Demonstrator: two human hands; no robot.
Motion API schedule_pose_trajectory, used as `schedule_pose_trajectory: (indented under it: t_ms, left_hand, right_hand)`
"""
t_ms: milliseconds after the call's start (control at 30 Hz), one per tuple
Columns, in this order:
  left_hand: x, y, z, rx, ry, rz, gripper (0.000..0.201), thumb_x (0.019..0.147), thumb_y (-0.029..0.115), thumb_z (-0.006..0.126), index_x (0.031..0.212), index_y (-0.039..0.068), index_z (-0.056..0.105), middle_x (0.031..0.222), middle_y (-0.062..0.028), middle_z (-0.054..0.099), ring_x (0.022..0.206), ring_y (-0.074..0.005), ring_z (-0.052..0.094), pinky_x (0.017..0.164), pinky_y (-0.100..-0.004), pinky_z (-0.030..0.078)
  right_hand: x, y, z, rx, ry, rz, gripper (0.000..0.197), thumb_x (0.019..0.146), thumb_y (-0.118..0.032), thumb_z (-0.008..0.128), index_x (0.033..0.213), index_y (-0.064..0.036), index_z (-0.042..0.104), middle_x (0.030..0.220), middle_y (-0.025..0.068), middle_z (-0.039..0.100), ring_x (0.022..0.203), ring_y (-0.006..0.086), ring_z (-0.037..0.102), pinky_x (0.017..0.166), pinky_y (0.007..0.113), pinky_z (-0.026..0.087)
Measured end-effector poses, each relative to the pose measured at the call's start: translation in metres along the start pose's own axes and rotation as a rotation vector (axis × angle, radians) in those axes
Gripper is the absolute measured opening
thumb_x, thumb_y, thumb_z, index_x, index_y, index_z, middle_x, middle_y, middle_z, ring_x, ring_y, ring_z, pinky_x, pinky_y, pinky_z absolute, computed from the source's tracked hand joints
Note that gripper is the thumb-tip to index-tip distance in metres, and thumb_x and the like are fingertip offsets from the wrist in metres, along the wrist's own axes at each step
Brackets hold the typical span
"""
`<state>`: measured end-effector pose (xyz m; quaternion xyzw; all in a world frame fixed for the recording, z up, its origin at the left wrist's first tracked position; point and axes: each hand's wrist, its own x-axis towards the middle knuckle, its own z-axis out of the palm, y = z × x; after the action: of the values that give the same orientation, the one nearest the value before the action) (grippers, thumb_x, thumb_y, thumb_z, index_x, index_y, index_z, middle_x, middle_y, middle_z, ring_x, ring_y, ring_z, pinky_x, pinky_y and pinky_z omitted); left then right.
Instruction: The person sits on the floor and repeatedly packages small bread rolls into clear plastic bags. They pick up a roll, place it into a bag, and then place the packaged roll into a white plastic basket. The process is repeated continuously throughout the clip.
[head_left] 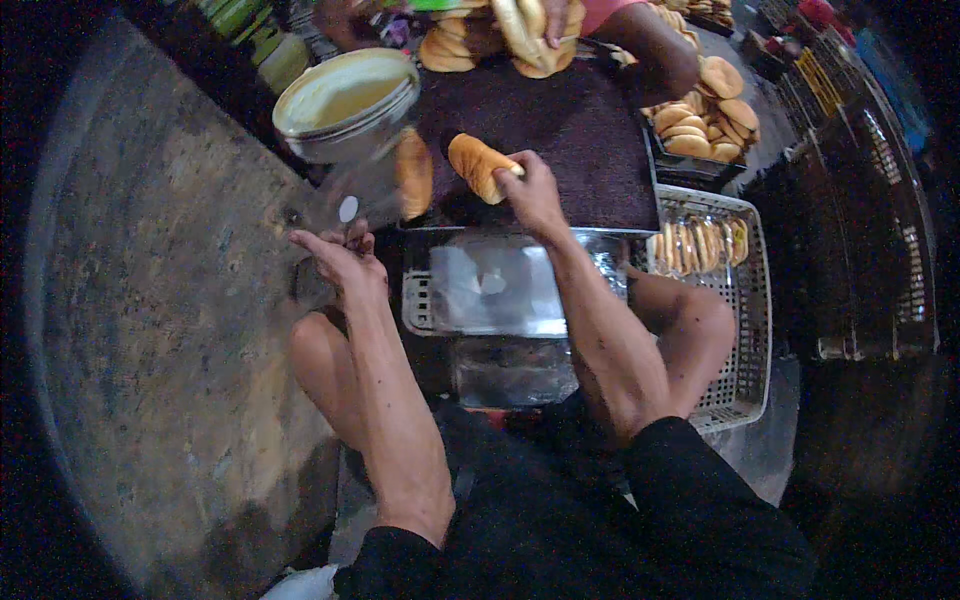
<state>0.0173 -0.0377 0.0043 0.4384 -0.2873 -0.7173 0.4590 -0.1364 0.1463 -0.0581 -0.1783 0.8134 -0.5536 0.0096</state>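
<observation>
Two bare hands are working over the near side of a dark tabletop (pixel 600 140). The right hand (pixel 538 198) is reaching forward, and its fingers are closing around the lower right end of a golden-brown bread roll (pixel 478 165), holding it from the near side. Most of the roll is projecting beyond the fingers toward the upper left, leaving its ridged crust in plain view above the dark surface. Farther left, the left hand (pixel 350 265) is turning palm upward, its thumb pointing out to the left while the other fingers are curling narrowly at the lower end of a clear plastic bag (pixel 372 190), holding it up; motion blur is hiding the exact pinch. A white oval mark (pixel 348 208) is showing just above those fingers. A second roll (pixel 413 175) is lying between the bag and the gripped roll, near the tabletop's left edge. Behind the bag, a pale bucket (pixel 345 135) is standing open. Closer to the person, a stack of clear bags (pixel 495 290) is lying below the tabletop's near edge, and on the right a white perforated crate (pixel 762 330) is holding wrapped buns (pixel 700 245). Across the tabletop, a co-worker's hand (pixel 556 22) is touching pale split bread (pixel 522 38).
</observation>
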Motion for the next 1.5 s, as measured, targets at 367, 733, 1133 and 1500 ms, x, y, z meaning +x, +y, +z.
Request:
schedule_pose_trajectory:
  t_ms: [367, 733, 1133, 1500]
  left_hand:
    - [-0.09, -0.058, 0.03, 0.156, -0.827, -0.013, 0.081, 0.09, 0.068, 0.025, 0.14, 0.004, 0.032, 0.14, -0.015, 0.041, 0.11, -0.028, 0.055, 0.089, -0.0409, 0.049]
    - [-0.184, -0.122, 0.043, -0.072, -0.826, -0.645, 0.061, 0.089, 0.056, 0.05, 0.131, 0.012, 0.043, 0.125, -0.0111, 0.054, 0.103, -0.0203, 0.059, 0.082, -0.0352, 0.054]
    - [-0.218, -0.153, 0.105, 0.586, -1.179, -0.511, 0.054, 0.086, 0.054, 0.056, 0.113, 0.007, 0.055, 0.104, -0.0117, 0.06, 0.091, -0.0229, 0.059, 0.073, -0.0369, 0.046]
    - [-0.128, -0.13, -0.008, 2.03, -1.43, 0.277, 0.046, 0.083, 0.042, 0.065, 0.068, -0.001, 0.066, 0.054, -0.0114, 0.061, 0.053, -0.0207, 0.063, 0.055, -0.0372, 0.047]
  right_hand:
    - [-0.064, -0.077, -0.227, 0.701, -0.198, 0.278, 0.042, 0.086, -0.02, 0.056, 0.121, 0.0008, 0.052, 0.106, 0.0104, 0.062, 0.091, 0.017, 0.062, 0.074, 0.029, 0.055]
    - [-0.11, -0.111, -0.2, -0.257, 0.285, -0.515, 0.045, 0.081, -0.025, 0.065, 0.118, -0.0047, 0.05, 0.122, 0.0164, 0.052, 0.122, 0.0364, 0.042, 0.106, 0.05, 0.03]
    - [-0.059, 0.011, -0.274, -0.579, 0.055, 0.054, 0.049, 0.078, -0.022, 0.066, 0.121, -0.0039, 0.049, 0.117, 0.0228, 0.056, 0.11, 0.0346, 0.054, 0.093, 0.045, 0.041]
    - [-0.188, 0.375, -0.32, -0.138, 0.029, 0.505, 0.057, 0.083, -0.028, 0.063, 0.127, 0.0014, 0.043, 0.115, 0.0261, 0.057, 0.107, 0.0412, 0.055, 0.092, 0.046, 0.043]
